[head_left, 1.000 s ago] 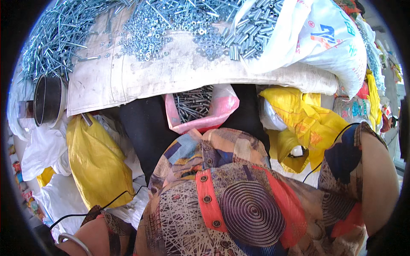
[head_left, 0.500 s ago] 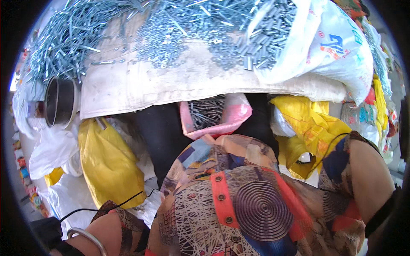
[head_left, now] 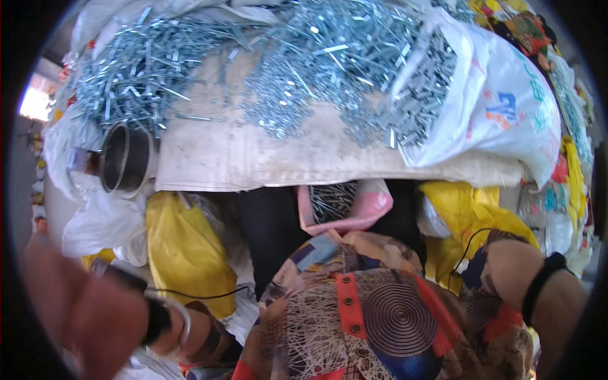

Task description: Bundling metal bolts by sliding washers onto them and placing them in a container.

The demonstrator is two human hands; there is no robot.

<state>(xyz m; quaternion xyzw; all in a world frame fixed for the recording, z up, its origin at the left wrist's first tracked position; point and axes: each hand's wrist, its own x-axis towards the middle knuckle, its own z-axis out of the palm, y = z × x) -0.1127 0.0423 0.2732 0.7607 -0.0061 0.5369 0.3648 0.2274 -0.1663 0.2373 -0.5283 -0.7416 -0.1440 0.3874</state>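
My left hand (head_left: 95, 310) is raised at the lower left, smeared by motion, so its fingers cannot be read. On that arm are a metal bangle (head_left: 185, 323), a black band and a small dark device with a cable. Of my right arm (head_left: 513, 266) only the forearm shows, bent, with a black band round it; the hand lies outside the picture. Neither visible arm touches the work surface. Ahead lie piles of thin metal rods (head_left: 139, 76) and small metal pieces (head_left: 278, 101). A pink open container (head_left: 370, 206) between my legs holds dark metal pieces (head_left: 330, 201).
A pale cloth-covered surface (head_left: 209, 158) carries the piles. A white plastic bag (head_left: 506, 120) with short metal tubes (head_left: 424, 95) lies at its right. A dark round tin (head_left: 126, 158) stands at the left edge. Yellow bags (head_left: 183, 253) hang below on both sides.
My left hand has come up into view at the lower left. My right forearm has shifted lower. The whole view has tilted, and the surface sits lower and further right in it.
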